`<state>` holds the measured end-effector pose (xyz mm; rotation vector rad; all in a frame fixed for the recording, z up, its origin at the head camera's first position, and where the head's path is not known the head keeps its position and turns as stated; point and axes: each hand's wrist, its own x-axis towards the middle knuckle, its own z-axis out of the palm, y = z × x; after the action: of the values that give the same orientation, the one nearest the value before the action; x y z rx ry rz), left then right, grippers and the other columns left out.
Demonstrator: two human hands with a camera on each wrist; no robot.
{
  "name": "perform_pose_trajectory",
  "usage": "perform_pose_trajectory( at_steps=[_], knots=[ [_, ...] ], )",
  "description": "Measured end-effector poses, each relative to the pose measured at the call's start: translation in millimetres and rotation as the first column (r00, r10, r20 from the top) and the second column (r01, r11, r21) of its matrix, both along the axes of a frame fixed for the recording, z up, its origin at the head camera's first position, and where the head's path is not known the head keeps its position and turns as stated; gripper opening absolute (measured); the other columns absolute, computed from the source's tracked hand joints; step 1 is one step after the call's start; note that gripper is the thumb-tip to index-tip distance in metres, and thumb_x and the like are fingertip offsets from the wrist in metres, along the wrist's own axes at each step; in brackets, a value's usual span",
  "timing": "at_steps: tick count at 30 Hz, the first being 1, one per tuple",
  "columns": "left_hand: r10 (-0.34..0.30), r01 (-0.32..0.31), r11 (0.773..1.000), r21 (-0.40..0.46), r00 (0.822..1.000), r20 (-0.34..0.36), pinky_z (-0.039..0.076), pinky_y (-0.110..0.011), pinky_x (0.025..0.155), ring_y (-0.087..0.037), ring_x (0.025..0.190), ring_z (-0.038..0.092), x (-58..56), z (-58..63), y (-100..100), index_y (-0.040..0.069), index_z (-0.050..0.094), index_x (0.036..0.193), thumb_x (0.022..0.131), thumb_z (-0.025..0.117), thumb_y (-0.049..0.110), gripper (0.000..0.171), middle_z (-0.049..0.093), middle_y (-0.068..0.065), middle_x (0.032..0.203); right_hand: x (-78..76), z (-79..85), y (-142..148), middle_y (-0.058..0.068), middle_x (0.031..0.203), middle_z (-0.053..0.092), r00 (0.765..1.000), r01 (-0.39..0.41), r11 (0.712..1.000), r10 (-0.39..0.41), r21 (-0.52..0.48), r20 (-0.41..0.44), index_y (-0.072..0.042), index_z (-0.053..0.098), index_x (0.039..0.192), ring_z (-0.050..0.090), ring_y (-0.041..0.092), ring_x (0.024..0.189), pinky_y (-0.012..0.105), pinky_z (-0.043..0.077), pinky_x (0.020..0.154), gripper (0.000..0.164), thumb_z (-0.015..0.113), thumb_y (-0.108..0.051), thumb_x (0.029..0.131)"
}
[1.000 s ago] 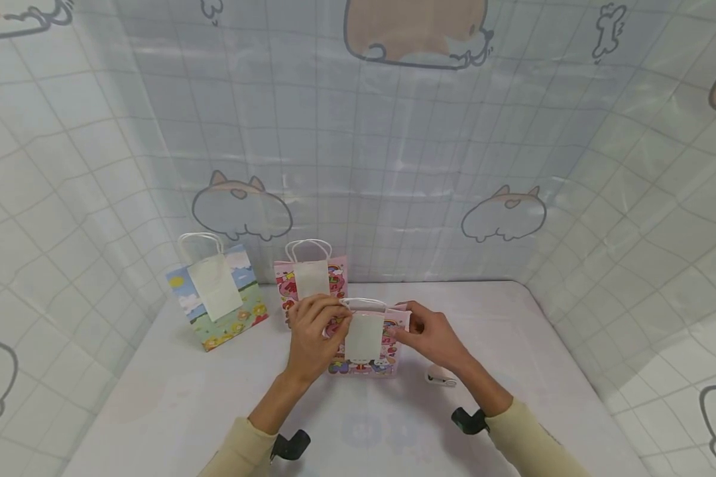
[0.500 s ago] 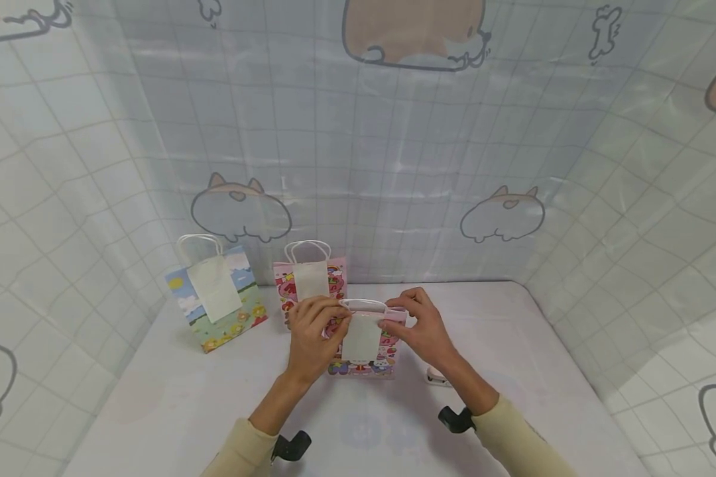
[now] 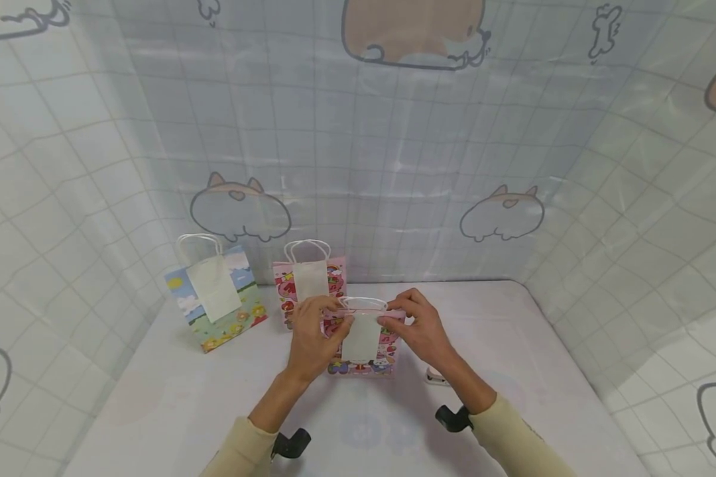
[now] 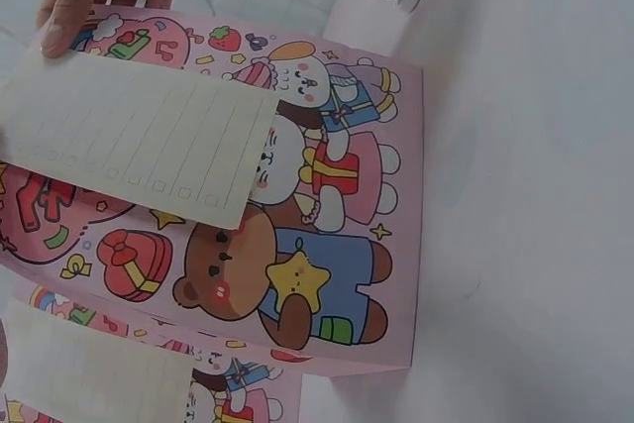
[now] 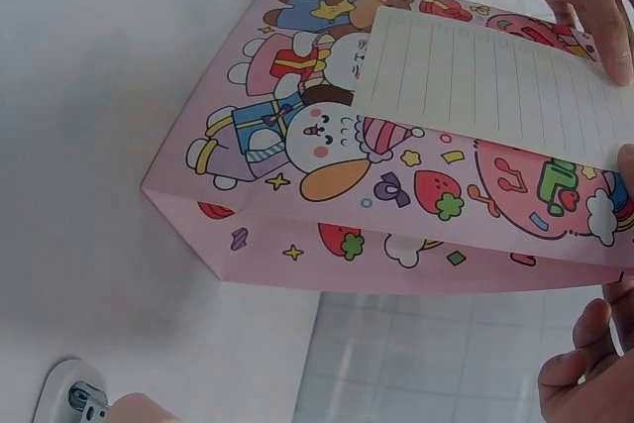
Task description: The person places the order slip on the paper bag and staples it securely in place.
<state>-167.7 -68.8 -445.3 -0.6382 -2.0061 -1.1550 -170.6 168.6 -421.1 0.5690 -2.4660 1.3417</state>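
Note:
A pink paper gift bag (image 3: 388, 351) with cartoon animals stands upright between the hands in the head view, its white handles (image 3: 364, 303) raised. Against its front lies a lined sheet of paper with checkboxes (image 4: 149, 136), its upper end at the bag's top edge. The left hand (image 3: 311, 338) pinches that top edge left of the handles, thumb in front by the paper. On the other side the right hand (image 3: 425, 331) pinches the edge, its thumb at the paper's upper right corner. In the right wrist view the bag's folded side (image 5: 327, 240) shows.
Behind stands a second pink bag (image 3: 284, 291) with a white sheet on its front. Farther left is a landscape-print bag (image 3: 247, 295) with a similar sheet (image 3: 215, 288). A small stapler (image 3: 435, 377) lies by the right forearm. Patterned curtain (image 3: 394, 165) encloses the table.
The right hand has moved left from the bag's right corner to the paper's upper corner. The left fingers have shifted slightly, and the bag's top edge looks straighter and flatter. The other bags stay put.

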Motion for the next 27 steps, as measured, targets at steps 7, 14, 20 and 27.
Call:
perform_pose_trajectory(
  at_steps=[7,14,20,27],
  knots=[
    [-0.194,0.142,0.973,0.182,0.931,0.309,0.049,-0.037,0.089,-0.019,0.105,0.060,-1.3,6.0,-3,0.015,0.050,0.134,0.084,0.083,0.014,0.060,0.062,-0.003,0.122,0.6,0.7,0,-0.011,0.104,0.054,0.999,0.003,1.000,-0.003,-0.003,0.032,-0.024,0.075,0.101,0.051,0.016,0.094,0.037,0.047,0.077,0.018,0.080,-0.035,0.087],
    [-0.162,0.113,0.983,0.142,0.899,0.406,0.055,-0.039,0.085,-0.020,0.097,0.063,2.1,17.0,-3,0.013,0.067,0.111,0.085,0.082,0.014,0.030,0.070,-0.004,0.109,-0.6,0.5,0,-0.011,0.103,0.054,1.000,-0.007,1.000,0.007,-0.016,0.017,-0.025,0.074,0.099,0.053,0.016,0.093,0.037,0.047,0.077,0.017,0.080,-0.034,0.087],
    [-0.175,0.125,0.981,0.148,0.900,0.398,0.055,-0.034,0.080,-0.018,0.089,0.062,14.9,37.3,0,0.011,0.067,0.101,0.087,0.080,0.010,0.019,0.071,-0.004,0.101,-0.6,0.6,1,-0.011,0.103,0.055,1.000,-0.014,1.000,0.014,-0.023,0.010,-0.026,0.074,0.097,0.054,0.014,0.092,0.033,0.047,0.076,0.015,0.080,-0.036,0.087],
    [-0.186,0.127,0.977,0.169,0.895,0.405,0.054,-0.040,0.084,-0.020,0.092,0.063,16.5,37.8,0,0.008,0.068,0.104,0.087,0.079,0.010,0.020,0.072,-0.008,0.103,-0.6,-0.4,1,-0.010,0.104,0.055,1.000,-0.021,1.000,0.021,-0.021,-0.001,-0.026,0.074,0.096,0.055,0.014,0.093,0.034,0.048,0.076,0.014,0.079,-0.035,0.088]
  ],
)
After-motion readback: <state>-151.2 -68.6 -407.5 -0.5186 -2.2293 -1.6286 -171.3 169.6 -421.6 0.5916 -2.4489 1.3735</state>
